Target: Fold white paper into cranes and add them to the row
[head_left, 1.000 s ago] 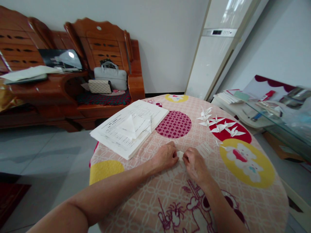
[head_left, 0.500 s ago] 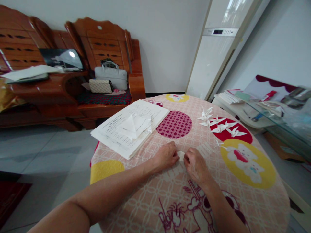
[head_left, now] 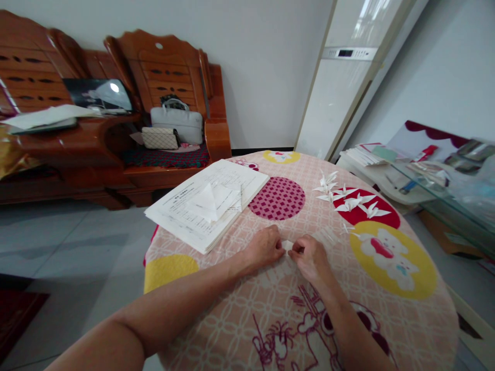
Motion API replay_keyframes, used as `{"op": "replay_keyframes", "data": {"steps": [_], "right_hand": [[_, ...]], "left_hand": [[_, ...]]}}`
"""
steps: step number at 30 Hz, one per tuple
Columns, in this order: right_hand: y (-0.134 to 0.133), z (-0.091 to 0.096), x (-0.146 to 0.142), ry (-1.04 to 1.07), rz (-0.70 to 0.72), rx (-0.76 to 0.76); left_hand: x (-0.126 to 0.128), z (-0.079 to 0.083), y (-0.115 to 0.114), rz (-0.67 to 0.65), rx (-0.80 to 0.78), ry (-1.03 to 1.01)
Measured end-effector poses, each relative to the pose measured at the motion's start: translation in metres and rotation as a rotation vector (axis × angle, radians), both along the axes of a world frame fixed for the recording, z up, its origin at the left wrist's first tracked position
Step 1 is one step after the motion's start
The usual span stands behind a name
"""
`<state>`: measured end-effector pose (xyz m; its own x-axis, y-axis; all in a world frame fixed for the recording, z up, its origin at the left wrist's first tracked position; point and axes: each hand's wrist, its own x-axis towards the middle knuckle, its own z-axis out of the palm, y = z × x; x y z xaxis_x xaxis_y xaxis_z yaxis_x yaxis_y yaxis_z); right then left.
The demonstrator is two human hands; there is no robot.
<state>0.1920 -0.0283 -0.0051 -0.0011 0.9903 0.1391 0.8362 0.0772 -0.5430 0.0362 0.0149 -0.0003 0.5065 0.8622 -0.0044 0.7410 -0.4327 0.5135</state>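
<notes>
My left hand and my right hand rest close together on a round table covered by a pink patterned cloth. Both pinch a small folded piece of white paper between their fingertips. Only a sliver of the paper shows between the hands. Several finished white paper cranes lie on the cloth beyond my right hand.
A stack of printed sheets with loose folded paper on top lies at the table's far left edge. Wooden chairs with a grey bag stand behind. A tall white appliance and a cluttered glass shelf are to the right.
My right hand has shifted slightly toward the left hand and turned its fingers on the small paper. The left hand stays almost still.
</notes>
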Motion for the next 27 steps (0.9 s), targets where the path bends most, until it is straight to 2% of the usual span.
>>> {"op": "replay_keyframes", "data": {"steps": [7,15,21,27], "right_hand": [[0.001,0.006,0.004,0.141,-0.049,-0.102],[0.002,0.002,0.017,0.378,-0.059,-0.161],[0.000,0.005,0.002,0.211,-0.098,-0.123],[0.000,0.008,0.000,0.188,-0.114,-0.136]], "left_hand": [[0.000,0.005,0.000,0.035,-0.054,0.012],[0.000,0.004,0.001,0.012,-0.044,0.014],[-0.001,0.002,0.001,0.005,-0.024,-0.005],[-0.003,0.000,0.003,-0.006,-0.012,-0.057]]}}
